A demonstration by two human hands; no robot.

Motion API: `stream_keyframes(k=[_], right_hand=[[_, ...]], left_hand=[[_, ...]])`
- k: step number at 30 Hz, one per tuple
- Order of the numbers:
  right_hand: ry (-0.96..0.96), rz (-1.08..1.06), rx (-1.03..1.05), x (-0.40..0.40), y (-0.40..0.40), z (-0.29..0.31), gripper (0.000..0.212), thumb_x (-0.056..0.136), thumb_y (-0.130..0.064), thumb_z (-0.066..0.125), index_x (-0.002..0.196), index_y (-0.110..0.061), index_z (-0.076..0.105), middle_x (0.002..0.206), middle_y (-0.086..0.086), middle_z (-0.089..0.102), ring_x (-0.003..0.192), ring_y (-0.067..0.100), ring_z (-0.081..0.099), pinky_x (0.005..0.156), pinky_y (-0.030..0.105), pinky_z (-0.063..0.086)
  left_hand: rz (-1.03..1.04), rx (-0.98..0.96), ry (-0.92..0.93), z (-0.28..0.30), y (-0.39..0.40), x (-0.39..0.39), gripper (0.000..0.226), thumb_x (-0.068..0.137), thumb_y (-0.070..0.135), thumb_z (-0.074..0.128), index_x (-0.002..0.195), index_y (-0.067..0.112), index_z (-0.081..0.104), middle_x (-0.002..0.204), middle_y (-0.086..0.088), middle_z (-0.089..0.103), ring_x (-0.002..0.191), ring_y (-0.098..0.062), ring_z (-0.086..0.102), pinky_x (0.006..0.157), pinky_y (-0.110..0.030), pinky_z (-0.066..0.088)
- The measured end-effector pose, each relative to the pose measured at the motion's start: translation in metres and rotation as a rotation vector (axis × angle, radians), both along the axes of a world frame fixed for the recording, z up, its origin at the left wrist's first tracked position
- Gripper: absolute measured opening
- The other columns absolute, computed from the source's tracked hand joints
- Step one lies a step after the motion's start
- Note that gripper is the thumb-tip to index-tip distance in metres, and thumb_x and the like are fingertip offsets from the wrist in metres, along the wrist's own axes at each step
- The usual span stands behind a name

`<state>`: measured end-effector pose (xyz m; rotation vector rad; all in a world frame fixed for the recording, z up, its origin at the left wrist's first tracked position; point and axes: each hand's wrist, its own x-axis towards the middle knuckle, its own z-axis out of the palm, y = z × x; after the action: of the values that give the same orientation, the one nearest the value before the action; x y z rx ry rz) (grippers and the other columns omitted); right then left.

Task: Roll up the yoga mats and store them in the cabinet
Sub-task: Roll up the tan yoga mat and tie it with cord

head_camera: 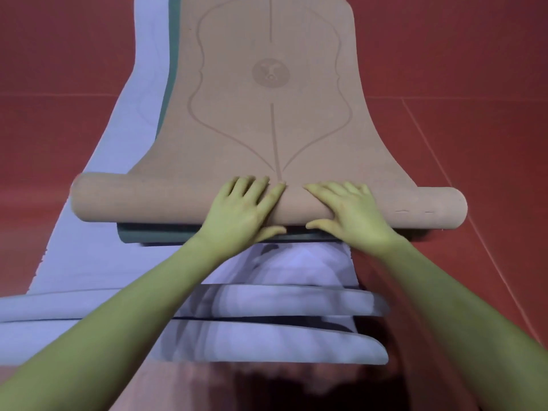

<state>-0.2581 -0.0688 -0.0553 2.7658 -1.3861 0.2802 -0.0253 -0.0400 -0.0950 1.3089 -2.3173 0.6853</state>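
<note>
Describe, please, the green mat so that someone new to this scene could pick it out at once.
Start from the red floor, where three mats lie stacked lengthwise. The green yoga mat is the middle layer, between the lavender yoga mat underneath and the tan yoga mat on top. Only its dark green edges show.

Both arms outstretched — left hand (240, 209), right hand (350, 212) seemingly flat, fingers spread.
</note>
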Motion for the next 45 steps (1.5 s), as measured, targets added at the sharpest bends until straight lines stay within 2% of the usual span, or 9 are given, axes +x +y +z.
stream_keyframes(k=[2,5,8,14,18,26,33,41,45], right_hand=[[-0.031,-0.039,0.162,0.0,-0.009,0.01,0.069,0.076,-0.054,0.067,0.137,-0.029,0.047,0.131,-0.003,0.055,0.114,0.026,0.051,0.089,0.04,0.034],[0.028,-0.034,0.18,0.002,-0.012,0.01,0.071,0.079,-0.056,0.063,0.141,-0.032,0.039,0.137,-0.006,0.049,0.121,0.022,0.045,0.094,0.038,0.029],[0.096,-0.01,-0.005,0.001,-0.004,0.0,0.071,0.076,-0.06,0.057,0.135,-0.022,0.047,0.129,0.003,0.055,0.109,0.029,0.054,0.091,0.044,0.036],[0.052,-0.019,-0.227,-0.001,-0.002,-0.018,0.082,0.059,-0.044,0.084,0.127,-0.019,0.045,0.116,0.009,0.062,0.095,0.03,0.06,0.086,0.046,0.04],[-0.036,-0.004,-0.286,-0.002,0.002,-0.006,0.068,0.068,-0.042,0.08,0.124,-0.022,0.047,0.111,0.005,0.063,0.089,0.029,0.058,0.081,0.041,0.031],[-0.034,0.021,-0.341,-0.005,0.03,0.035,0.055,0.077,-0.05,0.057,0.125,-0.025,0.045,0.107,0.002,0.064,0.081,0.027,0.058,0.076,0.039,0.036],[0.02,0.122,-0.187,-0.013,0.078,0.043,0.055,0.083,-0.057,0.041,0.129,-0.027,0.042,0.103,0.001,0.065,0.082,0.026,0.061,0.067,0.038,0.043],[0.074,0.102,-0.029,-0.021,0.118,0.017,0.059,0.075,-0.06,0.041,0.117,-0.026,0.064,0.092,-0.003,0.067,0.072,0.021,0.064,0.061,0.034,0.052],[0.095,0.034,0.226,-0.019,0.116,0.011,0.073,0.073,-0.069,0.031,0.132,-0.032,0.053,0.112,-0.003,0.064,0.097,0.023,0.062,0.081,0.04,0.048]], left_hand=[[0.08,-0.031,-0.053,-0.003,0.002,-0.005,0.084,0.071,0.063,0.066,0.132,0.01,0.044,0.114,-0.016,0.063,0.096,-0.036,0.061,0.086,-0.046,0.047],[0.023,-0.043,-0.047,-0.004,-0.005,0.0,0.078,0.075,0.059,0.067,0.13,0.01,0.044,0.104,-0.012,0.064,0.082,-0.032,0.06,0.073,-0.039,0.048],[-0.076,0.009,-0.008,-0.001,-0.015,0.008,0.063,0.084,0.058,0.049,0.126,0.011,0.052,0.091,-0.008,0.065,0.068,-0.029,0.057,0.06,-0.035,0.046],[-0.12,0.089,0.02,0.011,-0.025,0.007,0.066,0.083,0.06,0.041,0.124,0.012,0.059,0.081,-0.007,0.066,0.061,-0.028,0.059,0.053,-0.031,0.046],[-0.063,0.002,-0.005,0.014,-0.013,0.007,0.057,0.089,0.057,0.043,0.13,0.017,0.044,0.095,-0.01,0.065,0.071,-0.03,0.058,0.062,-0.036,0.047],[-0.09,-0.041,-0.019,0.056,0.016,0.008,0.053,0.095,0.054,0.039,0.131,0.016,0.043,0.091,-0.009,0.064,0.067,-0.029,0.057,0.058,-0.036,0.046],[-0.169,0.031,-0.033,0.065,0.07,0.012,0.056,0.093,0.055,0.038,0.131,0.014,0.042,0.087,-0.01,0.064,0.062,-0.028,0.057,0.053,-0.034,0.047],[-0.174,0.219,0.048,0.036,0.12,0.001,0.056,0.091,0.057,0.039,0.128,0.017,0.05,0.096,-0.009,0.064,0.067,-0.028,0.06,0.056,-0.035,0.052],[-0.136,0.305,0.07,0.024,0.115,-0.003,0.06,0.088,0.058,0.038,0.124,0.016,0.061,0.09,-0.006,0.064,0.067,-0.027,0.061,0.055,-0.032,0.049]])
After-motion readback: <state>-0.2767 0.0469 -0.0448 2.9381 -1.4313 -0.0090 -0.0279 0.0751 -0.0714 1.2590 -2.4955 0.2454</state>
